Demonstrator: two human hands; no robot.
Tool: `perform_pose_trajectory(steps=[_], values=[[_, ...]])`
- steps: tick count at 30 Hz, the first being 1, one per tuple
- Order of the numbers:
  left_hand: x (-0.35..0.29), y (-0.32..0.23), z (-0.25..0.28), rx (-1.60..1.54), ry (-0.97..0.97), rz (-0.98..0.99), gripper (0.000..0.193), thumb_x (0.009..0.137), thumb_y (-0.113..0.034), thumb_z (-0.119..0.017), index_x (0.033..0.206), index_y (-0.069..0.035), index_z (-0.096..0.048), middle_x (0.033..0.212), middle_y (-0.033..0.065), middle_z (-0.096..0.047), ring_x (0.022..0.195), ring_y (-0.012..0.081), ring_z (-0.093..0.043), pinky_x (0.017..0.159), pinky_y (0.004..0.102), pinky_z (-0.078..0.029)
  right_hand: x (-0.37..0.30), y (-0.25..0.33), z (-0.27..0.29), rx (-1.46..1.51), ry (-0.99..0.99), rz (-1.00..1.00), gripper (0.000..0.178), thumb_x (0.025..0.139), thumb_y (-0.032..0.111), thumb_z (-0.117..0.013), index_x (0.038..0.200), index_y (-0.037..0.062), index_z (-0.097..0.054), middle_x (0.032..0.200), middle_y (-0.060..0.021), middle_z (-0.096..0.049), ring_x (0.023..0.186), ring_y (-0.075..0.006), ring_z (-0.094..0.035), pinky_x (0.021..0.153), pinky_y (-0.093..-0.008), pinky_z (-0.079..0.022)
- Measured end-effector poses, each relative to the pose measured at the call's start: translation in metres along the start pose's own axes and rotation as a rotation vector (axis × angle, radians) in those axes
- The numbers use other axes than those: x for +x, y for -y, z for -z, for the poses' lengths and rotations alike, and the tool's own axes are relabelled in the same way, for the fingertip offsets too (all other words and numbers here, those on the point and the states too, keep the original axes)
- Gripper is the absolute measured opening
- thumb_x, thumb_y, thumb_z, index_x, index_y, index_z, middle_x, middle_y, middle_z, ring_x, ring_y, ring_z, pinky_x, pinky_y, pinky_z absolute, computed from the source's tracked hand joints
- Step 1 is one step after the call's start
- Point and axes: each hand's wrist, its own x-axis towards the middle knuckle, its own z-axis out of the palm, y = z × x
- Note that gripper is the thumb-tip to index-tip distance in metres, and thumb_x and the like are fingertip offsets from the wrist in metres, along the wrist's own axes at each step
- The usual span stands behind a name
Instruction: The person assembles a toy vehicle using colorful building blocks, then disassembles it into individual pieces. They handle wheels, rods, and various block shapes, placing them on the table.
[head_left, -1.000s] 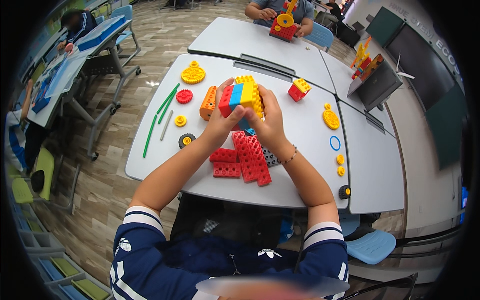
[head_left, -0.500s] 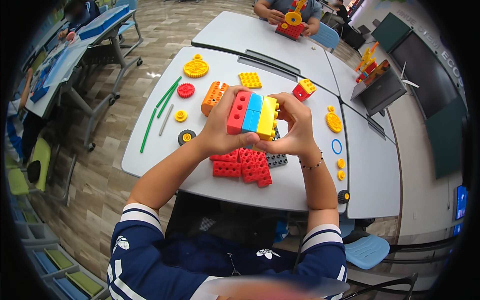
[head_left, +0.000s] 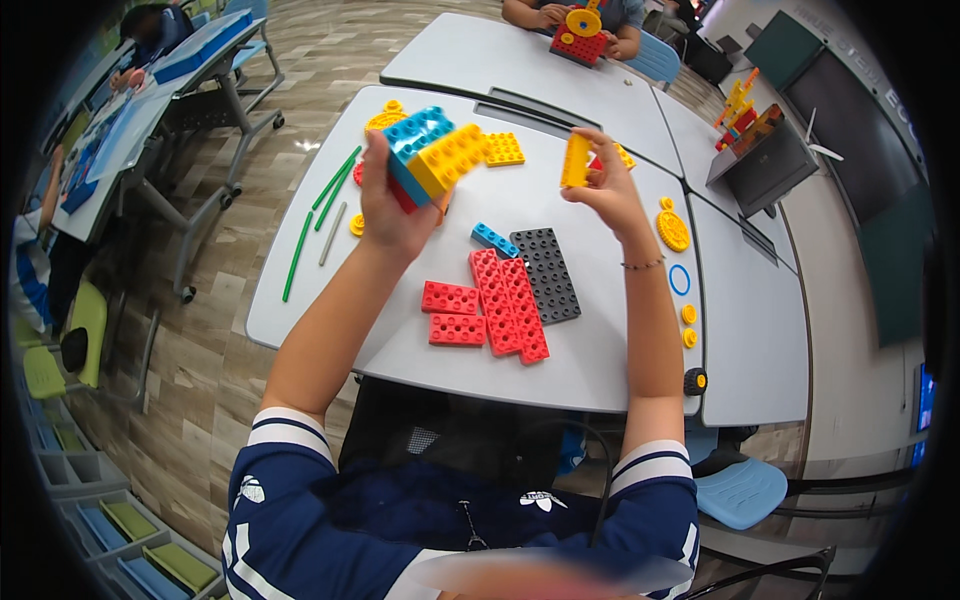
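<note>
Raised over the left part of the white table, my left hand point(head_left: 393, 218) is wrapped round a block of stacked blue, yellow and red bricks point(head_left: 418, 140), tilted with its studs showing. My right hand point(head_left: 615, 195), apart from it on the right, pinches a thin yellow brick point(head_left: 576, 160) between thumb and fingers. Between my forearms lie several red bricks point(head_left: 508, 305), a dark grey studded plate point(head_left: 547, 272) and a narrow blue brick point(head_left: 494, 239). A yellow studded plate point(head_left: 504, 149) lies beyond them. A red and yellow piece is partly hidden behind my right fingers.
Green rods point(head_left: 297, 257) and a grey rod point(head_left: 333, 234) lie at the left. Along the right edge are a yellow gear point(head_left: 673, 230), a blue ring point(head_left: 680, 280) and a small wheel point(head_left: 695, 381). Across the tables a person handles a red and yellow model point(head_left: 578, 45).
My hands have moved apart: the left to the left with the brick block, the right to the right with a yellow brick. The grey plate and narrow blue brick are now uncovered.
</note>
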Motion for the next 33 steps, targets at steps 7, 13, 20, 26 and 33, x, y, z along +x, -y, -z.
perform_pose_trajectory(steps=[7, 13, 20, 26, 33], values=[[0.007, 0.0, 0.002, 0.002, -0.106, -0.058, 0.079, 0.082, -0.065, -0.056, 0.131, -0.005, -0.039, 0.127, 0.0147, -0.05, 0.123, 0.0285, -0.048, 0.106, 0.0443, -0.037, 0.015, -0.049, -0.028, -0.535, 0.1, 0.154, 0.068, 0.065, -0.022, -0.044, 0.119, 0.0166, -0.06, 0.121, -0.0157, -0.05, 0.115, -0.0328, -0.049, 0.102, -0.0364, -0.041], [0.01, 0.005, 0.007, 0.027, -0.101, -0.047, 0.079, 0.084, -0.065, -0.054, 0.132, -0.004, -0.04, 0.127, 0.0152, -0.051, 0.123, 0.0296, -0.05, 0.106, 0.0458, -0.038, 0.019, -0.056, -0.034, -0.584, 0.162, 0.156, 0.053, 0.071, -0.013, -0.05, 0.113, 0.0167, -0.065, 0.116, -0.0162, -0.053, 0.112, -0.0312, -0.05, 0.098, -0.036, -0.043], [0.006, 0.01, 0.006, 0.072, -0.041, 0.007, 0.071, 0.086, -0.062, -0.053, 0.128, -0.006, -0.042, 0.123, 0.0129, -0.054, 0.121, 0.0273, -0.052, 0.105, 0.0462, -0.039, 0.021, -0.067, -0.039, -0.675, 0.169, 0.26, 0.05, 0.074, -0.009, -0.049, 0.112, 0.0173, -0.068, 0.115, -0.0154, -0.056, 0.111, -0.0309, -0.05, 0.097, -0.0363, -0.043], [0.005, 0.009, 0.005, 0.096, -0.02, -0.004, 0.069, 0.086, -0.061, -0.054, 0.128, -0.007, -0.043, 0.122, 0.0114, -0.055, 0.12, 0.0256, -0.052, 0.105, 0.0463, -0.039, 0.022, -0.067, -0.04, -0.696, 0.167, 0.28, 0.049, 0.075, -0.006, -0.052, 0.118, 0.0157, -0.064, 0.116, -0.0155, -0.057, 0.111, -0.0307, -0.051, 0.097, -0.0368, -0.043], [0.004, 0.01, 0.005, 0.115, 0.017, -0.008, 0.068, 0.085, -0.061, -0.057, 0.125, -0.008, -0.045, 0.118, 0.0091, -0.057, 0.117, 0.0234, -0.054, 0.105, 0.0435, -0.039, 0.026, -0.063, -0.047, -0.684, 0.018, 0.189, 0.052, 0.074, 0.026, -0.073, 0.12, 0.0058, -0.058, 0.106, -0.0185, -0.062, 0.099, -0.0316, -0.06, 0.087, -0.0374, -0.048]])
